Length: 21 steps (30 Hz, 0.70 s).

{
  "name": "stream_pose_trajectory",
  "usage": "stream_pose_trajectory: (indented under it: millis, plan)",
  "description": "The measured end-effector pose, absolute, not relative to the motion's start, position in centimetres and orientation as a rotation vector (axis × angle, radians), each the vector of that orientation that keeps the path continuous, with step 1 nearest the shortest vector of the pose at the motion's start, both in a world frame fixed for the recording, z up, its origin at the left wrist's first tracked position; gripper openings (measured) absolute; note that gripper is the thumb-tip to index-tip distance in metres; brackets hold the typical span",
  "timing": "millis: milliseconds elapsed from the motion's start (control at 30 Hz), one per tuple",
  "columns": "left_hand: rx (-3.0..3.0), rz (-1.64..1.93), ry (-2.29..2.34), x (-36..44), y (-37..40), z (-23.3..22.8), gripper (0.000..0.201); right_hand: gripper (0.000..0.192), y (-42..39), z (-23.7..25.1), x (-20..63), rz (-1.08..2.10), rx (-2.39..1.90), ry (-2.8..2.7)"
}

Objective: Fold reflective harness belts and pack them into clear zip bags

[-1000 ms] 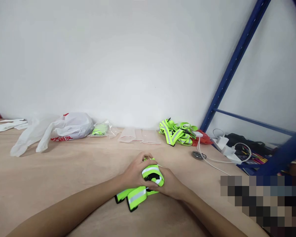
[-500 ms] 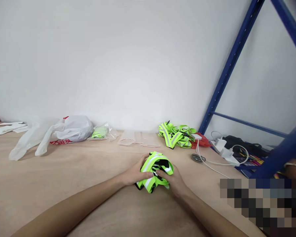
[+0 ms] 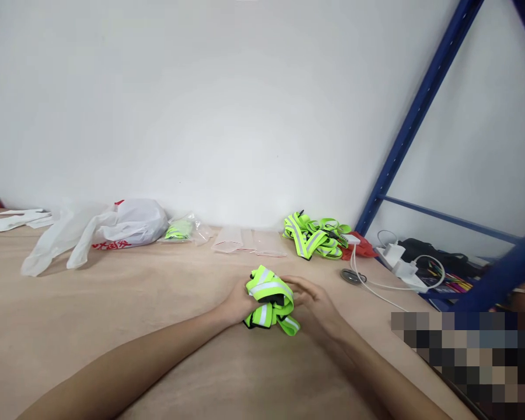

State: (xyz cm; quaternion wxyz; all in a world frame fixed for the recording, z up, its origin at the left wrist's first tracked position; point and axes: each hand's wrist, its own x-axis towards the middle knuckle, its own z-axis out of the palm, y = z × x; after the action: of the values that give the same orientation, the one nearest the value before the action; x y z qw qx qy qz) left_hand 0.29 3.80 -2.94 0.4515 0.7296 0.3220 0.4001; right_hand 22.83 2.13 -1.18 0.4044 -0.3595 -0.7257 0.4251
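Note:
A folded bundle of neon yellow-green reflective straps (image 3: pixel 269 290), with silver stripes and black parts, is held just above the table in front of me. My left hand (image 3: pixel 240 302) grips it from the left; most of those fingers are hidden behind the straps. On the other side, my right hand (image 3: pixel 321 306) is half curled with thumb and fingers apart. Its fingertips reach to the bundle's right edge, and I cannot tell whether they touch. One strap loop hangs below the bundle on the right.
Along the wall lie a white plastic bag (image 3: pixel 142 223), a clear packet with green straps (image 3: pixel 179 230), flat clear bags (image 3: pixel 269 242) and a pile of reflective straps (image 3: pixel 312 236). White chargers (image 3: pixel 394 254), cables and a blue rack post (image 3: pixel 413 116) stand right. A co-worker's arm (image 3: pixel 522 300) shows far right.
My right hand has come off the bundle and moved slightly right, its fingers opening. The bundle has turned in my left hand, and a loop now hangs lower right.

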Motion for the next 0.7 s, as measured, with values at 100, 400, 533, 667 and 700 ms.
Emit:
stream_pose_trajectory:
  millis: [100, 400, 533, 667, 700]
  plan:
    - [1.846, 1.166, 0.698, 0.3, 3.0, -2.5, 0.052, 0.08, 2.8, -2.1, 23.4, 1.056, -0.975, -1.677]
    - [2.147, 1.187, 0.433, 0.0, 1.8, -1.7, 0.066, 0.083, 1.1, -2.6, 19.6, 1.312, -0.879, -1.655]
    - [2.263, 1.013, 0.402, -1.4, 2.9, -1.0, 0.091, 0.058, 0.8, -2.3, 19.5, 1.404, -0.877, -1.501]
    - [2.231, 0.773, 0.483, -2.1, 2.9, -0.6, 0.119, 0.053, 0.4, -1.7, 19.8, 1.563, -0.793, -1.442]
    - [2.218, 0.737, 0.48, -2.0, 2.7, -0.6, 0.124, 0.056, 0.2, -1.5, 19.8, 1.608, -0.778, -1.446]
